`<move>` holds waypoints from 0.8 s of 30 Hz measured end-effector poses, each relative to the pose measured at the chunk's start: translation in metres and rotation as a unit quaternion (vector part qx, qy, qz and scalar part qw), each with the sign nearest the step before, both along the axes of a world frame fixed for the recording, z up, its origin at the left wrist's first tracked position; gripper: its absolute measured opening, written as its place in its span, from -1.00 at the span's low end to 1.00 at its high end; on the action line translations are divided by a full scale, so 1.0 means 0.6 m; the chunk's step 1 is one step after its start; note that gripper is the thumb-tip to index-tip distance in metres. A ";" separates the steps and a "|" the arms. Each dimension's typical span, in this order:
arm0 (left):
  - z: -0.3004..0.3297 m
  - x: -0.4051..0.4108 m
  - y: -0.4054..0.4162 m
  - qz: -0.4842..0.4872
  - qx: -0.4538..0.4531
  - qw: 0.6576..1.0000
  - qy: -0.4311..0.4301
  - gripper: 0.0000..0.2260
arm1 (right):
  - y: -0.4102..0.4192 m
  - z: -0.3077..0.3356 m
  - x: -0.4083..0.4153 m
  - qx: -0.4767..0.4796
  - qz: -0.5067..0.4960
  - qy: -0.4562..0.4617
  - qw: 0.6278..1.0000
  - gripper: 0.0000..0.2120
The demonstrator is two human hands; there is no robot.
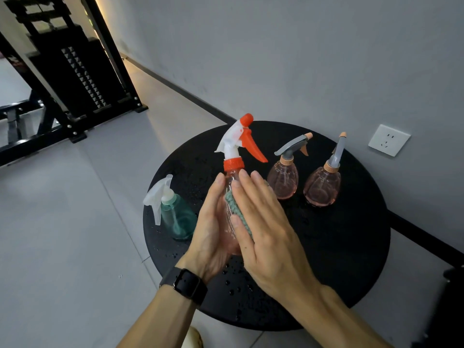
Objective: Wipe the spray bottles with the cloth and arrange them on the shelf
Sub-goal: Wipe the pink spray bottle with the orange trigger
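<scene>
My left hand (209,229) grips a clear pink spray bottle with a white and orange trigger head (238,144), held upright above the round black table (346,247). My right hand (263,222) presses a green cloth (237,209) flat against the bottle's body. A teal bottle with a white trigger (173,214) stands at the table's left edge. Two pink bottles with grey and peach triggers (283,179) (322,187) stand at the back right.
Water drops dot the table top. A grey wall with a white socket (389,140) runs behind the table. A black metal rack (75,79) stands on the grey tiled floor at the far left. A dark object (449,310) is at the right edge.
</scene>
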State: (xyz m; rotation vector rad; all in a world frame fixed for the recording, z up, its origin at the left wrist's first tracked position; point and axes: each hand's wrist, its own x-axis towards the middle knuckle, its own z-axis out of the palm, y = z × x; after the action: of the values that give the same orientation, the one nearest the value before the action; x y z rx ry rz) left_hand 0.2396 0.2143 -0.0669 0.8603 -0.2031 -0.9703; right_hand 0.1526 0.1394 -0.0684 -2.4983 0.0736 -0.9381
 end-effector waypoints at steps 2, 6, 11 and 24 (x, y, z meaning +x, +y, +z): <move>-0.001 -0.004 -0.001 -0.011 0.033 0.999 -0.017 -0.49 | -0.002 0.003 0.000 -0.010 -0.004 0.004 1.000 -0.56; 0.001 -0.013 -0.006 -0.029 0.105 0.993 -0.053 -0.50 | -0.014 0.007 0.007 -0.009 -0.026 0.037 0.999 -0.56; 0.006 -0.019 -0.009 -0.063 0.183 0.974 -0.118 -0.49 | -0.030 0.005 0.009 0.028 -0.032 0.064 0.997 -0.54; -0.011 -0.003 0.000 0.002 0.112 0.992 -0.054 -0.41 | 0.001 -0.018 -0.008 0.027 0.002 0.061 0.998 -0.53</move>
State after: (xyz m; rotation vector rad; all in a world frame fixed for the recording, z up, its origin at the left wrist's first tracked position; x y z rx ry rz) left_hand 0.2378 0.2143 -0.0737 1.1209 -0.1878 -0.9549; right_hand 0.1476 0.1398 -0.0794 -2.5040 0.1317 -0.7704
